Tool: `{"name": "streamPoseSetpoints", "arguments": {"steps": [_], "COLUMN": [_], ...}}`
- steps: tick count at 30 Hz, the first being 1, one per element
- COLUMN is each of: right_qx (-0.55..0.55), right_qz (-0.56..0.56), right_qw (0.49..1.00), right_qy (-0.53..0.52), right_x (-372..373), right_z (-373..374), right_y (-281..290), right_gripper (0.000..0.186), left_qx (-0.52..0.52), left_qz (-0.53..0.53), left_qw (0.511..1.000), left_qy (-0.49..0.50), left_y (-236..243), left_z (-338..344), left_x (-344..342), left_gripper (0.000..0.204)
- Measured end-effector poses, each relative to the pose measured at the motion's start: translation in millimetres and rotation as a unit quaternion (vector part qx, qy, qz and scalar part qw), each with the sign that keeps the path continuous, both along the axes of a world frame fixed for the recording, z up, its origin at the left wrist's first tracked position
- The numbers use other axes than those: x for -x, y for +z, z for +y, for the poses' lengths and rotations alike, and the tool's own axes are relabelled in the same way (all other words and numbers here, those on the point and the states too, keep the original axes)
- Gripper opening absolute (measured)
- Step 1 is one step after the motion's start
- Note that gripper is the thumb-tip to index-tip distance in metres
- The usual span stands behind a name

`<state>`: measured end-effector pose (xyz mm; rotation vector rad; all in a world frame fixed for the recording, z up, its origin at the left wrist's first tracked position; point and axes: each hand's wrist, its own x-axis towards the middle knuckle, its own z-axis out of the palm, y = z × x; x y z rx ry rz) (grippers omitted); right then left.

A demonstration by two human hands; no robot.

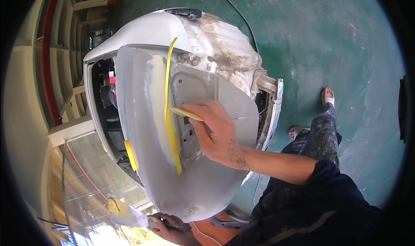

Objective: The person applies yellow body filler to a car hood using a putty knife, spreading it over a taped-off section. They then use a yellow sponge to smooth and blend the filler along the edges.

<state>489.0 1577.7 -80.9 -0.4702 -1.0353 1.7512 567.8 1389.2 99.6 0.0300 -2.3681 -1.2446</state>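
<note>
The right hand (215, 127) has its grip clamped on a pale yellow flat spreader (186, 113), its tip at a bright yellow strip (167, 86) running along a grey car panel (137, 94); the left hand (170, 229), below the panel's edge, has its grip closed around a scraper (133, 218) bearing yellow paste (114, 206).

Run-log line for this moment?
Right hand: pinching flat yellow tool; Left hand: holding putty knife bearing yellow paste; Grey panel: yellow strip
</note>
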Motion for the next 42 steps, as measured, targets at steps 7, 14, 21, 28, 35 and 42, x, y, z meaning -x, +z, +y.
{"name": "streamPoseSetpoints", "arguments": {"steps": [7,14,21,28,35,42], "right_qx": [-0.049,-0.090,-0.117,0.026,0.132,0.017], "right_qz": [0.000,0.025,0.040,0.038,-0.034,-0.044], "right_qw": [0.994,0.987,0.989,0.998,0.990,0.996], "right_qy": [-0.097,-0.135,-0.081,-0.051,0.041,-0.075], "right_x": [23,34,5,-11,11,30], "right_z": [-8,-18,-68,-54,-4,9], "right_y": [-6,-6,-5,-10,3,6], "right_gripper": [0.041,0.046,0.051,0.045,0.028,0.029], "left_qx": [0.093,0.068,0.045,0.059,0.083,0.080], "left_qz": [-0.050,-0.071,-0.047,-0.037,-0.091,-0.091], "left_qw": [0.988,0.984,0.980,0.982,0.975,0.978], "left_qy": [-0.112,-0.148,-0.189,-0.174,-0.186,-0.170], "left_y": [-10,-16,-18,-20,-21,-24], "left_z": [-28,-57,-56,-59,-61,-49], "left_x": [8,19,24,16,7,4], "left_gripper": [0.041,0.037,0.032,0.035,0.036,0.036]}}
